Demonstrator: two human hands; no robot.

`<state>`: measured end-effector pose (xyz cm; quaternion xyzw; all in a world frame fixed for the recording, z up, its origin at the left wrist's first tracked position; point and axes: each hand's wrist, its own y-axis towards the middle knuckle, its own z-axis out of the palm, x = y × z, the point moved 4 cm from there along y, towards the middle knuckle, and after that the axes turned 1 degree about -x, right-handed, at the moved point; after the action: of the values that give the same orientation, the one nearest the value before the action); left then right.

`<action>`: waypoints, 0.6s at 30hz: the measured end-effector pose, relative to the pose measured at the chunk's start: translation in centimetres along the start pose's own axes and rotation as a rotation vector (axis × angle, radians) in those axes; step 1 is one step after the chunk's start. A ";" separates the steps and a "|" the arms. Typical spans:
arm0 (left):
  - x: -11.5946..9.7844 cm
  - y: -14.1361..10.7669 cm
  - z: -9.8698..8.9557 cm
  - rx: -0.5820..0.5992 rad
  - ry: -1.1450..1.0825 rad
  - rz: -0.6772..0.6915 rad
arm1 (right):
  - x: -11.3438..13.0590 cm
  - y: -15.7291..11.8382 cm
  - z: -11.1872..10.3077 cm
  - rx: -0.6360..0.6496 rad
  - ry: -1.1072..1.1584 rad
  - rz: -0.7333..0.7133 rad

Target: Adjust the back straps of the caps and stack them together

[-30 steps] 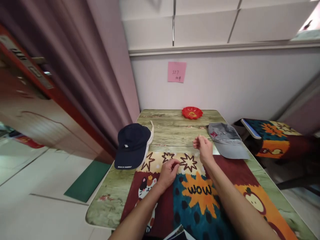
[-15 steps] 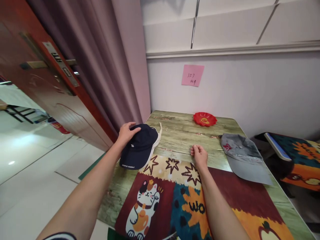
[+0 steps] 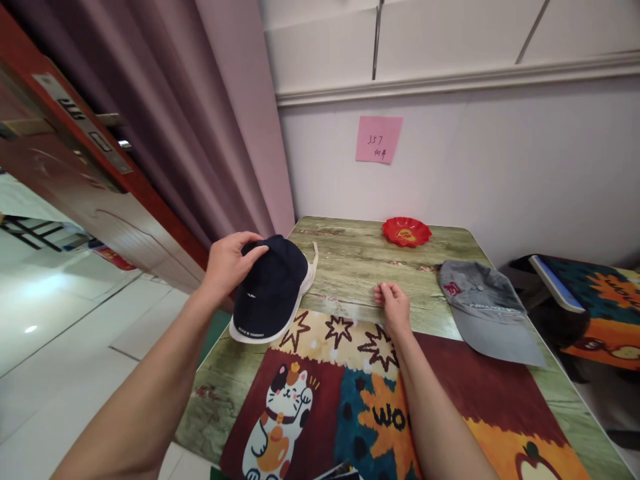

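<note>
My left hand point(image 3: 235, 262) pinches the crown of a navy cap point(image 3: 273, 287) at the table's left edge. Beneath that cap, a white brim and a pale strap show along its edge. My right hand point(image 3: 393, 303) rests with curled fingers over the wooden tabletop, just behind the patterned mat; whether anything is inside the fingers is hidden. A grey cap point(image 3: 487, 307) with a red emblem lies at the right, its brim toward the front right, touched by neither hand.
A red scalloped dish point(image 3: 407, 231) sits near the table's back edge. The colourful mat point(image 3: 320, 400) covers the front. A door point(image 3: 115, 200) and curtain point(image 3: 225, 120) stand at the left, a pink note point(image 3: 379, 140) on the wall. Another table point(image 3: 600, 300) is at the right.
My left hand has shifted toward the left and grips the navy cap's crown, which looks raised and tilted, showing more white brim below. My right hand has hardly moved.
</note>
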<state>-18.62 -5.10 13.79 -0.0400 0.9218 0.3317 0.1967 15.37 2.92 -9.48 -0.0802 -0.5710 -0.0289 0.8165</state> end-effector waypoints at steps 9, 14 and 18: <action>-13.8 -1.2 0.1 -0.030 -0.365 0.194 | 8.9 -4.7 5.2 0.496 0.291 0.050; -14.4 -2.0 8.6 0.120 -0.690 0.010 | 11.4 -3.9 3.8 0.368 0.398 0.031; -11.3 -2.9 15.3 0.192 -1.090 -0.379 | 11.6 -2.3 2.1 0.255 0.470 0.052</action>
<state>-2.48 1.63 5.74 -0.0097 0.6903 0.1782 0.7012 17.08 1.53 2.31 0.0175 -0.3623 0.0466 0.9307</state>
